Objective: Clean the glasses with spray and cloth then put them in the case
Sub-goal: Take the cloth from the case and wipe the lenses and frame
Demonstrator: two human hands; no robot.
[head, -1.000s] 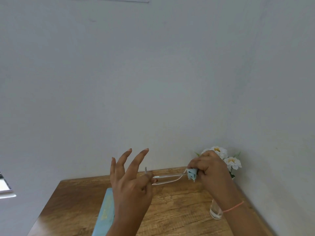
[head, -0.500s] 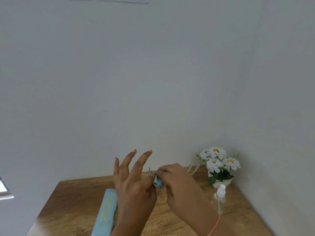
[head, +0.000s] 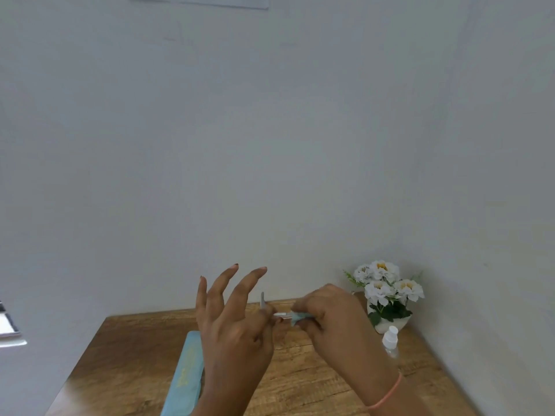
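Glasses [head: 281, 314] first: where are they?

— Held up above the wooden table [head: 300, 385], between the person's two hands. Only a thin pale temple and a small grey upright bit of the frame show; the lenses are hidden behind the hands.

And the left hand [head: 234, 334], how does it grip?

— Its back faces the camera. Thumb and forefinger pinch the near end of the glasses, while the other three fingers stand spread and straight, pointing up along the wall [head: 270, 145].

And the right hand [head: 333, 316]?

— Curled, knuckles up, its fingers bunched round a small light blue cloth [head: 298, 318]. The cloth sits on the temple, touching it, just beside the left hand's pinch. A thin orange band [head: 387, 396] goes round that wrist.

What of the case [head: 187, 367]?

— Light blue, lying flat on the table below and to the left of the left hand, with its right edge partly covered by the left forearm. Whether it is open or closed cannot be told from this angle.

And the spray bottle [head: 390, 340]?

— Clear with a white top, it stands upright on the table beyond the right forearm, with no hand on it, just in front of a white pot of white flowers [head: 387, 291] in the corner
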